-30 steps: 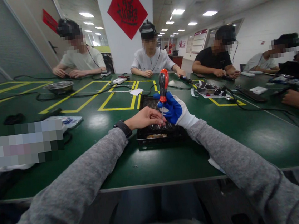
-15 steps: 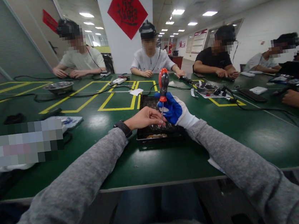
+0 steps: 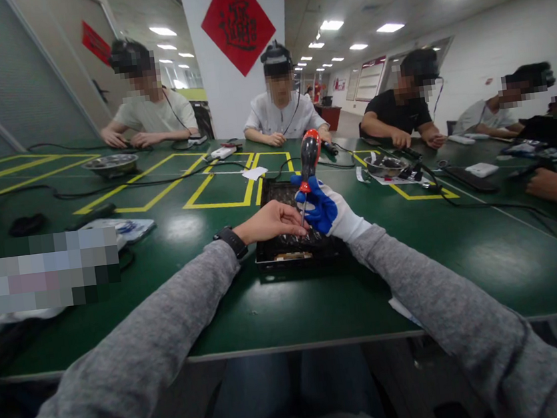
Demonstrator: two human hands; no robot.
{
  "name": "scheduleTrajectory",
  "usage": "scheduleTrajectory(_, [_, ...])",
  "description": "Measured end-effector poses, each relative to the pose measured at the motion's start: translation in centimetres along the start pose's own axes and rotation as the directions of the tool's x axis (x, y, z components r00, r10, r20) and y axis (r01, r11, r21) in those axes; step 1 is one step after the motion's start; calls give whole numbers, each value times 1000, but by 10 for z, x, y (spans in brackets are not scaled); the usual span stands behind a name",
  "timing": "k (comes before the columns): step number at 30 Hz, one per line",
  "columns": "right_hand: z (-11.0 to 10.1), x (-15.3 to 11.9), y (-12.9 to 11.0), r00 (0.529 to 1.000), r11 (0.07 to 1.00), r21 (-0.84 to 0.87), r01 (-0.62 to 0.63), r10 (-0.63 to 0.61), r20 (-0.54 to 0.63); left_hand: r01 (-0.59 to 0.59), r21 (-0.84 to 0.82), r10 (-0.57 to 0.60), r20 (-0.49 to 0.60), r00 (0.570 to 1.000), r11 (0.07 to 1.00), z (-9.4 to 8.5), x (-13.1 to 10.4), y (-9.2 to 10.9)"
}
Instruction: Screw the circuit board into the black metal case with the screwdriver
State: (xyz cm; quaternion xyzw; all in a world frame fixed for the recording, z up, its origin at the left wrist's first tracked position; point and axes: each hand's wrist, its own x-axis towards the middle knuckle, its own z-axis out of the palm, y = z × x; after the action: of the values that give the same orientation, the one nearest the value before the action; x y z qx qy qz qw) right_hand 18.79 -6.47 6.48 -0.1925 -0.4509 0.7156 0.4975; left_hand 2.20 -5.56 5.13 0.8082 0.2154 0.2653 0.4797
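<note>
My right hand, in a white and blue work glove, is closed around the lower part of a red and black screwdriver. The handle points up and leans slightly right; its metal shaft runs down toward my left fingertips. My bare left hand, with a black watch on the wrist, has its fingers pinched together beside the shaft's tip. What they hold, if anything, I cannot make out. Below both hands lies a black open case with dark, glossy parts inside and a gold-brown piece near its front edge.
On the green table a metal bowl stands at the far left, another bowl to the right. Black cables cross the surface. A white paper lies beyond the case. Several people sit around the table; an arm reaches in from the right.
The screwdriver's handle has tipped a little to the right, while both my hands stay nearly in place. Across the table, a person's hand has drawn back from a black tool.
</note>
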Motion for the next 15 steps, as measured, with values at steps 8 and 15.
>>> scheduleTrajectory(8, [-2,-1,-4,997,998,-5,-70,70,24,-11,-23,13,76,997,1000,-1,0,2])
scheduleTrajectory(15, [-1,-1,1,1000,999,-28,-22,22,9,27,-1,-27,30,999,1000,-1,1,-1])
